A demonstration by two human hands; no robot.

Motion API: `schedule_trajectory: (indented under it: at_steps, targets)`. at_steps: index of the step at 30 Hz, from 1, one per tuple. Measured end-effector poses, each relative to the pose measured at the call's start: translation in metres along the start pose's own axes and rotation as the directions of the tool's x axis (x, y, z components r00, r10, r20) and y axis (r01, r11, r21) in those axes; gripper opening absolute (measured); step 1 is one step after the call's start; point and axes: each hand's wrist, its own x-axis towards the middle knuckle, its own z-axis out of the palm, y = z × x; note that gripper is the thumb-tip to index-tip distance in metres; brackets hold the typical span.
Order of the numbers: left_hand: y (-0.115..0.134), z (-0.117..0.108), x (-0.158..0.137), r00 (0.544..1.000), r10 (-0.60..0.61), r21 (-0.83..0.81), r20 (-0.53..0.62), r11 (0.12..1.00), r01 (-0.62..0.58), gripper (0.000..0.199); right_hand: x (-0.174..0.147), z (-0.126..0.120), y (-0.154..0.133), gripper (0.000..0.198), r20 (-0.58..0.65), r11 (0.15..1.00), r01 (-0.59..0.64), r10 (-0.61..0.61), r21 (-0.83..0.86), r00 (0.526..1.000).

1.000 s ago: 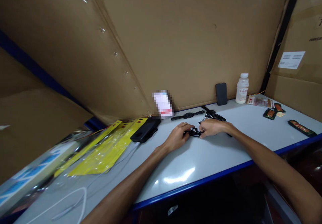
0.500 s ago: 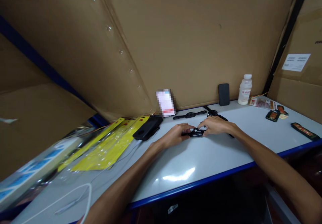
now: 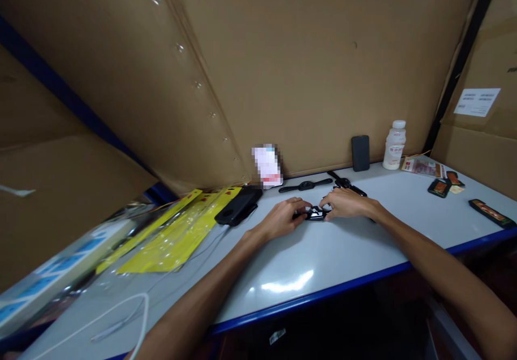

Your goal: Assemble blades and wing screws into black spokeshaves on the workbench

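My left hand [image 3: 284, 215] is closed in a pinch on the left end of a black watch [image 3: 316, 215], low over the table. The fingers of my right hand [image 3: 348, 203] grip its right end. Light glints off the watch's glossy middle; fingertips cover parts of both ends. Just behind my hands, a black watch with its strap spread flat [image 3: 306, 186] lies on the table. Another dark watch [image 3: 342, 181] rests beyond my right hand, which partly hides it.
Yellow cards in clear plastic [image 3: 177, 241] and a black device [image 3: 239, 207] with a white cable [image 3: 143, 311] lie at left. At the back stand a lit phone [image 3: 267, 166], a dark phone [image 3: 360, 153] and a bottle [image 3: 395, 147]. Small packets [image 3: 439, 188] lie at right.
The whole view has shifted slightly. Both hands stay on the watch, their fingers a little moved, and its glossy middle now catches more light.
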Motion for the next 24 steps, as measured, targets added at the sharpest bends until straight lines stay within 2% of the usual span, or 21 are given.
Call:
schedule_trajectory:
  at_steps: [3, 8, 11, 17, 24]
  targets:
    - [-0.001, 0.003, 0.000, 0.999, -0.017, 0.012, -0.029, 1.000, 0.017, 0.034, 0.000, 0.000, -0.001, 0.042, -0.008, 1.000, -0.003, 0.003, -0.006, 1.000]
    - [0.001, 0.008, 0.001, 0.987, 0.009, 0.039, -0.158, 0.999, -0.003, 0.023, 0.001, 0.000, 0.000, 0.046, -0.007, 1.000, -0.012, 0.012, -0.006, 1.000]
    - [0.002, 0.011, 0.003, 0.978, 0.019, 0.021, -0.206, 1.000, -0.015, 0.023, 0.000, 0.000, -0.001, 0.048, -0.011, 1.000, -0.013, 0.013, -0.006, 1.000]
    - [0.001, 0.018, 0.005, 0.991, 0.008, -0.039, -0.131, 0.999, -0.013, 0.031, -0.001, -0.001, -0.002, 0.047, -0.013, 1.000, -0.016, 0.016, -0.007, 1.000]
    - [0.002, 0.017, 0.004, 0.996, 0.038, 0.013, -0.086, 0.999, -0.037, 0.036, -0.001, -0.002, -0.002, 0.047, 0.001, 1.000, -0.022, 0.022, 0.008, 1.000]
